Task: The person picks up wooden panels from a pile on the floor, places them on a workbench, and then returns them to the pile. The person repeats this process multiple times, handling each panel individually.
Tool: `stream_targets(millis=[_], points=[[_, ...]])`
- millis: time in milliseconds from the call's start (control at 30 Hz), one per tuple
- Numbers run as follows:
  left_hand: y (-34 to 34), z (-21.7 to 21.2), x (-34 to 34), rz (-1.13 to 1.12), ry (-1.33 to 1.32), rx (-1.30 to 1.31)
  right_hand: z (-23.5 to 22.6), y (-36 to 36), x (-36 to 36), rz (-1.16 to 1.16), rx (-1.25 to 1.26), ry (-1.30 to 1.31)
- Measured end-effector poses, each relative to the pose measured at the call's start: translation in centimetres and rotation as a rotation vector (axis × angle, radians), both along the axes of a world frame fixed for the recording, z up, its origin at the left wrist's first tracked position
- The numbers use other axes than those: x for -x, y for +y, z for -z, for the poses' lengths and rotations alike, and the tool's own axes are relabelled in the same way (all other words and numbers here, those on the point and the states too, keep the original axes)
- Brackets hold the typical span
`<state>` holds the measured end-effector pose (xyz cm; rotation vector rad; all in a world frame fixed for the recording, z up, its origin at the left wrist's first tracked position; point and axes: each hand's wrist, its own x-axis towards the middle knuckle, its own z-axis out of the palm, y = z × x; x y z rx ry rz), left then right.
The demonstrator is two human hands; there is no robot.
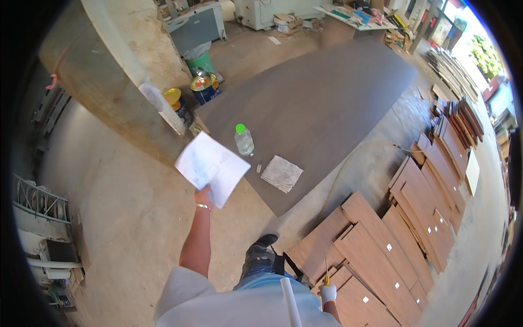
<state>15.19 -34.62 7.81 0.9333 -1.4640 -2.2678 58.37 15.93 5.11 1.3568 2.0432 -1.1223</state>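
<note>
My left hand (202,195) is stretched out in front, closed on the lower edge of a white sheet of paper (213,163) with faint marks on it. By my right side, my right hand (328,293), in a white glove, grips a screwdriver (327,279) with a yellow handle, its thin shaft pointing up. Beyond the paper spreads a large dark grey panel (321,103). On its near end stand a clear plastic bottle (244,143) with a green cap, a small pale piece (259,168) and a folded whitish cloth (281,174).
Brown wooden boards (376,240) with small white labels lie in overlapping stacks at the right. Paint cans (204,87) and a green bin (200,64) stand beside the wall at the panel's far left. A thin hose (348,162) runs between panel and boards. A cluttered table (359,20) stands behind.
</note>
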Motion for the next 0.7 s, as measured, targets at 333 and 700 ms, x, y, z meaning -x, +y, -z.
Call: stream_targets(millis=[333,700], points=[[2.0,-10.4,21.7,0.015,0.304,-0.199,-1.9,-1.6,-2.5,-0.144,-0.237,-0.047],[-8.6,-3.7,35.9,0.197,-0.043,-0.035,-0.5,-7.7,-6.1,-0.01,-0.066,-0.137]])
